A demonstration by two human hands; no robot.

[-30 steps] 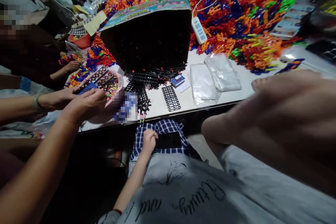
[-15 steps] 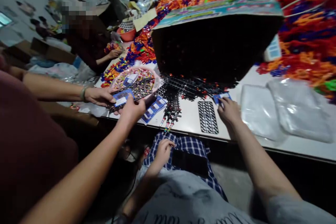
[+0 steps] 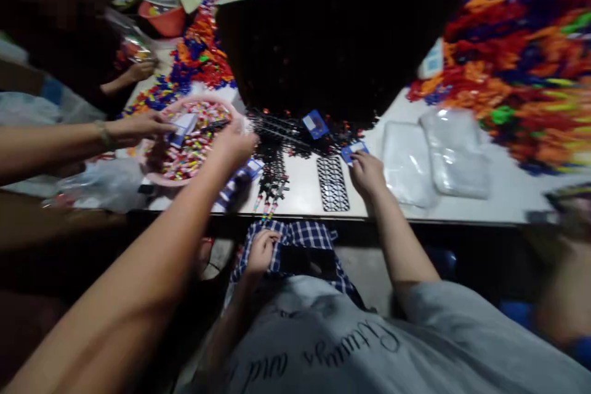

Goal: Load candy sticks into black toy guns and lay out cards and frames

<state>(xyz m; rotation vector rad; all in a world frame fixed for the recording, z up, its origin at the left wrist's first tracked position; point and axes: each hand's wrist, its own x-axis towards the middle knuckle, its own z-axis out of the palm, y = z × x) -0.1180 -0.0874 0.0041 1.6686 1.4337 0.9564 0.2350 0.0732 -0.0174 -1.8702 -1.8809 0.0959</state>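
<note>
My left hand (image 3: 262, 250) rests with curled fingers on the blue plaid cloth over my lap, beside a dark flat object (image 3: 308, 262); nothing shows in its fingers. Over the table's front part, my right hand (image 3: 368, 173) pinches a small blue card (image 3: 354, 151). Just left of that hand lies a black lattice sheet (image 3: 333, 184). Another blue card (image 3: 315, 125) sits on a heap of black plastic pieces (image 3: 295, 138) at the mouth of a large, dark-inside box (image 3: 341, 49). Black pieces with colourful tips (image 3: 272, 188) reach the table edge.
A co-worker's two arms reach in from the left over a pink basin (image 3: 146, 163) of small colourful pieces. Clear plastic bags (image 3: 409, 163) lie at right, below a pile of colourful pieces (image 3: 517, 68). Another person's hand (image 3: 141, 69) is farther left.
The view has tilted down and shifted. The co-worker's hands have moved apart over the basin. A second blue card now lies on the black heap. My right hand remains at its card.
</note>
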